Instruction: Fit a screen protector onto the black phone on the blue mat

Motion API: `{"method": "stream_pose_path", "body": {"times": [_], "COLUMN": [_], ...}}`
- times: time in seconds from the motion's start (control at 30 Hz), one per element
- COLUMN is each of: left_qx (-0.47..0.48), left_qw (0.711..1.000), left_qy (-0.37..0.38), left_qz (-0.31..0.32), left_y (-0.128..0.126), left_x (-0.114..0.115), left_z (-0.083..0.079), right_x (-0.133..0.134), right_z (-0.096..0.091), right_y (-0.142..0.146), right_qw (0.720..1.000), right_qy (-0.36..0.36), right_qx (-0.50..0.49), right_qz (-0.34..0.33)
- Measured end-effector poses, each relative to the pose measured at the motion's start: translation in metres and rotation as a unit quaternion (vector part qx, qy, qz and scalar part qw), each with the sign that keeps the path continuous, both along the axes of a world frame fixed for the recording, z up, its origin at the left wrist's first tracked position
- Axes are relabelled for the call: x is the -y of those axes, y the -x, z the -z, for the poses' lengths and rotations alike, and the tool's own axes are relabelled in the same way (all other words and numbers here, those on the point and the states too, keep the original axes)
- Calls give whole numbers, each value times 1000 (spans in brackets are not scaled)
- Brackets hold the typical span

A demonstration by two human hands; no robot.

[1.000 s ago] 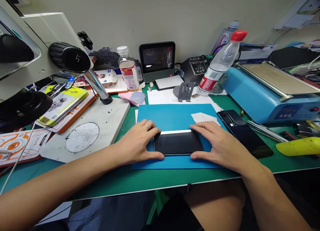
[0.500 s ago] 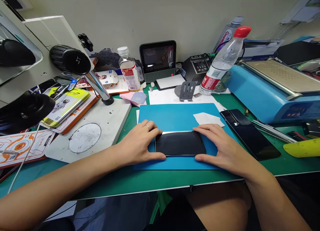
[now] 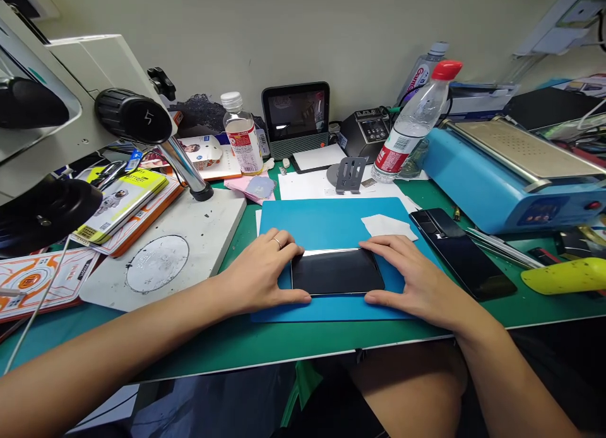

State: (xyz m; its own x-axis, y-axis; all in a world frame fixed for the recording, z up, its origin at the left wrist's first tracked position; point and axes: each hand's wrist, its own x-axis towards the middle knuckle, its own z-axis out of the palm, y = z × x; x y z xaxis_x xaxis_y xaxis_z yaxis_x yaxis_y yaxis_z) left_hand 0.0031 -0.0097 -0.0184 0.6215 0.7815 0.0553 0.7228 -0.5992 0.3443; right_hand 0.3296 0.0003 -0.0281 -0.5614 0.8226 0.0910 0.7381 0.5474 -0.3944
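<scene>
A black phone (image 3: 337,271) lies flat, screen up, on a blue work mat (image 3: 326,223) near the table's front edge. My left hand (image 3: 260,271), with a ring on one finger, grips the phone's left end between thumb and fingers. My right hand (image 3: 407,277) holds its right end the same way, thumb at the near corner and fingers along the far edge. A small white wipe (image 3: 388,226) rests on the mat just beyond my right hand.
A second black phone (image 3: 461,253) lies right of the mat, beside a blue heating machine (image 3: 511,173). A microscope (image 3: 71,122) and its white base (image 3: 170,248) stand at left. Bottles (image 3: 242,135), a small screen (image 3: 296,117) and a yellow tool (image 3: 563,277) crowd the green table.
Both hands have stayed on the phone's ends. The bright strip along the phone's far edge seen one second ago has narrowed to a thin line.
</scene>
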Motion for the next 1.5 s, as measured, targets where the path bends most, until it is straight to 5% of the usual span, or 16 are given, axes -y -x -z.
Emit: {"method": "stream_pose_path", "body": {"times": [1.5], "left_qx": [27], "left_qw": [999], "left_qy": [40], "left_qz": [8], "left_y": [5], "left_x": [-2], "left_z": [-9], "right_x": [3], "right_z": [-3], "right_y": [5], "right_qw": [1000], "right_qy": [12], "right_qx": [-2], "right_qz": [4]}}
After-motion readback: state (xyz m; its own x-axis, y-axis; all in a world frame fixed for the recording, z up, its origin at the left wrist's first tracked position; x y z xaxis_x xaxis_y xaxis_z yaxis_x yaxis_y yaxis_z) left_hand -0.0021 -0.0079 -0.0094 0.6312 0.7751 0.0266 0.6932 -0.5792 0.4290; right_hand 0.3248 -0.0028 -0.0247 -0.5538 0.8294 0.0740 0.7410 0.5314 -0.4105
